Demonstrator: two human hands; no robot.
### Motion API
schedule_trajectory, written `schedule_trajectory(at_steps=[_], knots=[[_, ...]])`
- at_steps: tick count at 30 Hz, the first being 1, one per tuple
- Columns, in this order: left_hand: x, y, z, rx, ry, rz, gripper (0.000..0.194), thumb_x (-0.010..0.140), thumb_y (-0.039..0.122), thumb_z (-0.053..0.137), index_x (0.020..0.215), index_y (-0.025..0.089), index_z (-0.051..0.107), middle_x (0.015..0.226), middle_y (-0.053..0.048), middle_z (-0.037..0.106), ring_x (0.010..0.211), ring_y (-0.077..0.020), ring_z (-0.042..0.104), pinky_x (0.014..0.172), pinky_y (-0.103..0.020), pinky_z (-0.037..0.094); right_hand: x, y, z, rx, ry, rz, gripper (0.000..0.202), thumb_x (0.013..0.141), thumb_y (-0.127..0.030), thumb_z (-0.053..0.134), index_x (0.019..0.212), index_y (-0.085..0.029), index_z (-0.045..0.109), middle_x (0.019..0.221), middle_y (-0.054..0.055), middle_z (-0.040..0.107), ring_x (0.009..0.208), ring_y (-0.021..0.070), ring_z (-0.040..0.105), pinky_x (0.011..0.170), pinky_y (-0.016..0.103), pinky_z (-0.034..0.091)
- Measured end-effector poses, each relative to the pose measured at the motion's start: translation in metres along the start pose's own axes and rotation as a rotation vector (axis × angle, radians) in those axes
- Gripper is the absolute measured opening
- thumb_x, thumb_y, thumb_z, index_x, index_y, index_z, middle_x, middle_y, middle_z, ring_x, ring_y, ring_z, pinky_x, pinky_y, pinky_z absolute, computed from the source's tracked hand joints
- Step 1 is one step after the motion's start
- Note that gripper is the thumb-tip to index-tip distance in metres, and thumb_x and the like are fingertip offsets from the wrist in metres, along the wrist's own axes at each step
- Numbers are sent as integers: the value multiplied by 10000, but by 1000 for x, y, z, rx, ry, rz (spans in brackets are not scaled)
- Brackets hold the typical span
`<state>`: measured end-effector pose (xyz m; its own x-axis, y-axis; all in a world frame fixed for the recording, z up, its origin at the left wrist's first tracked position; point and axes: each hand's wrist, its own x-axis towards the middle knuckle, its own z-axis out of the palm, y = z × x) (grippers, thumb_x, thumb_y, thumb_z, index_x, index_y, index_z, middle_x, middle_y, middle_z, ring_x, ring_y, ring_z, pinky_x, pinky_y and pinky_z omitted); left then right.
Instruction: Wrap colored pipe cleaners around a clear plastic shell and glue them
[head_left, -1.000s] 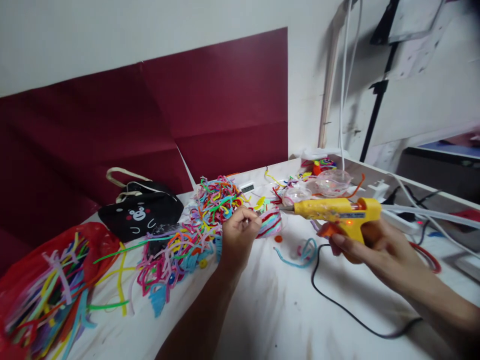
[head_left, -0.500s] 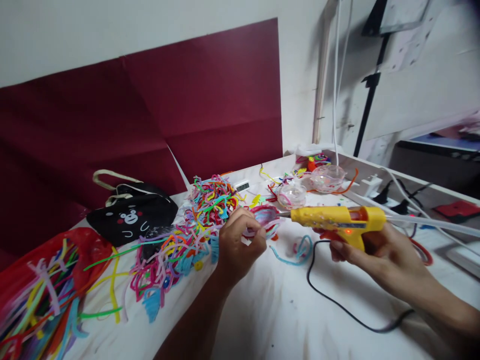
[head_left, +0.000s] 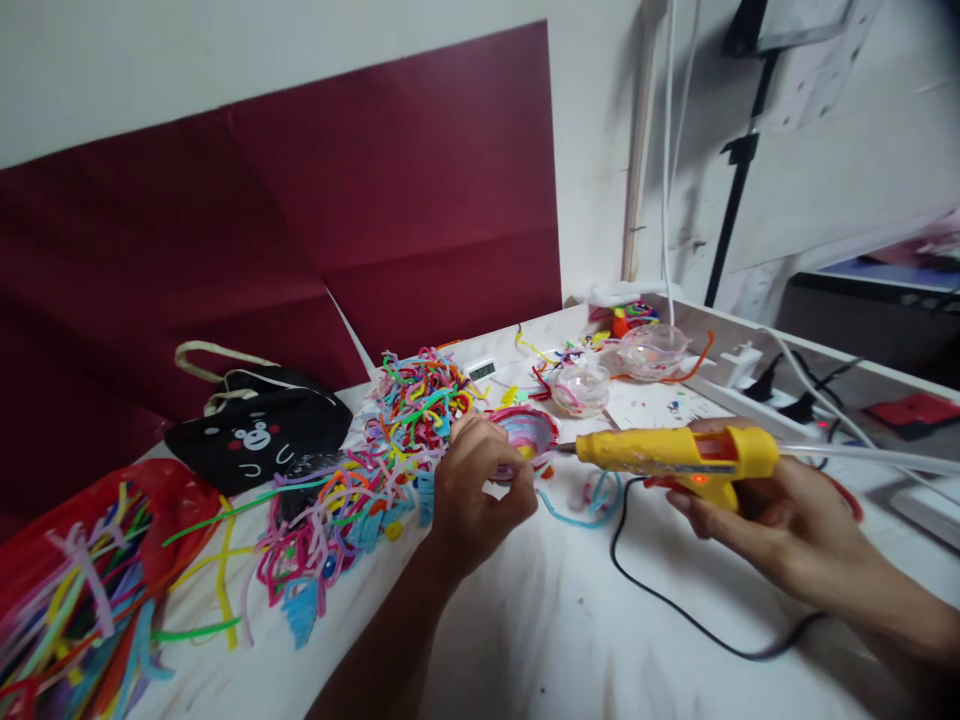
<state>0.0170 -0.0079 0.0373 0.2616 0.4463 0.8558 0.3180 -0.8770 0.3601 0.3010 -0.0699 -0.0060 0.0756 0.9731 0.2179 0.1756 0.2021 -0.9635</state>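
My left hand (head_left: pixel 480 490) pinches the near edge of a small round bowl of coiled, coloured pipe cleaners (head_left: pixel 531 430), which is tilted so its inside shows. Gripped by its handle in my right hand (head_left: pixel 772 520) is a yellow glue gun (head_left: pixel 675 455) with a small orange light lit. Its metal nozzle points left, close to the bowl's right edge; whether they touch I cannot tell. A clear glue stick (head_left: pixel 862 457) sticks out of the gun's back. A loose light blue pipe cleaner (head_left: pixel 577 522) lies just below the nozzle.
A heap of cut pipe cleaners (head_left: pixel 420 400) spreads left of my left hand, near a black bag (head_left: pixel 259 430) and a red bag (head_left: pixel 176 510) of long ones. Clear bowls (head_left: pixel 581 388) stand behind. The gun's black cord (head_left: pixel 675 605) curves over the table; a power strip (head_left: pixel 757 400) lies right.
The glue gun's nozzle has shifted slightly down, from the bowl's upper right edge to lower beside it. More of the bowl's inside, with a yellow patch, shows. My left hand keeps its pinch.
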Motion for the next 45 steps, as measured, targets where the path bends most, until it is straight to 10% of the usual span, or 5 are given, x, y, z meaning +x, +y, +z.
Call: schedule_trajectory(at_steps=[18, 45], knots=[[1, 2, 0, 58, -57, 26, 234, 903, 110, 719, 760, 280, 646, 700, 25, 645, 693, -205, 620, 819, -414, 526, -9, 11, -7, -200, 4, -211, 432, 921, -751, 827, 1044, -337, 846, 1172, 132, 794, 1124, 392, 780, 906, 547, 742], [-1, -3, 0, 52, -104, 133, 231, 920, 44, 637, 837, 252, 577, 749, 38, 604, 738, -174, 633, 766, -369, 579, -6, 10, -14, -57, -7, -208, 414, 908, -561, 929, 1230, -338, 793, 1107, 65, 838, 933, 291, 842, 756, 372, 751]])
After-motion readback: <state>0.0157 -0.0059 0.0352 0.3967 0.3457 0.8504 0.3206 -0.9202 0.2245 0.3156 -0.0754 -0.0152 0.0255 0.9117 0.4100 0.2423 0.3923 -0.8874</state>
